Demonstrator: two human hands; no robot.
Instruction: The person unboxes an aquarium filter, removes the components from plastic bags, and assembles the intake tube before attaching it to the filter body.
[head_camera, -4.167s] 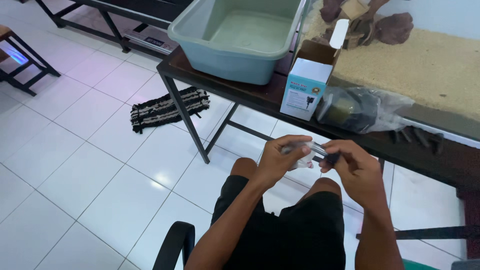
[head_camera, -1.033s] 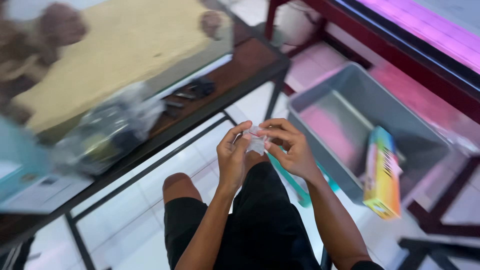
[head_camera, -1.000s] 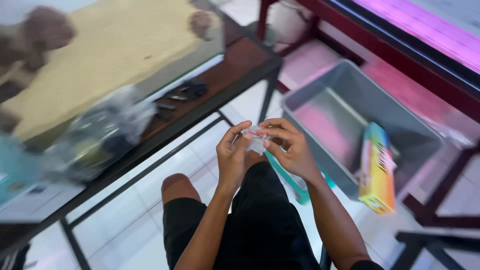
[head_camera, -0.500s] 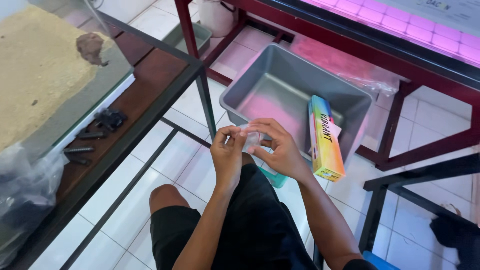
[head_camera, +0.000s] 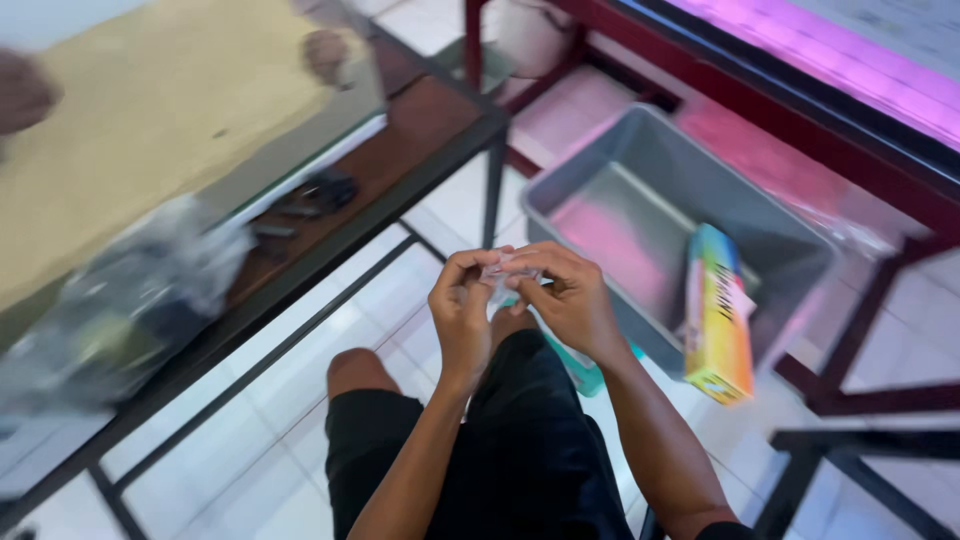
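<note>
While we sit over our knees, our left hand (head_camera: 462, 305) and right hand (head_camera: 565, 300) pinch together on a small clear wrapper (head_camera: 497, 278). It seems light, thin and crinkly, probably slippery, so we'd grip its edges. Glossy and see-through, it stays mostly hidden behind our fingertips.

**Layout about the hands**

Left hand (head_camera: 462, 315) and right hand (head_camera: 568, 300) meet above the lap, a small clear item (head_camera: 497, 277) between their fingertips. Ahead and right of the hands, a tub (head_camera: 640, 190) sits on the floor; a box (head_camera: 717, 325) leans upright against its near wall. Left of the hands stands a table (head_camera: 400, 150), bearing a plastic bag (head_camera: 140, 300).
</note>
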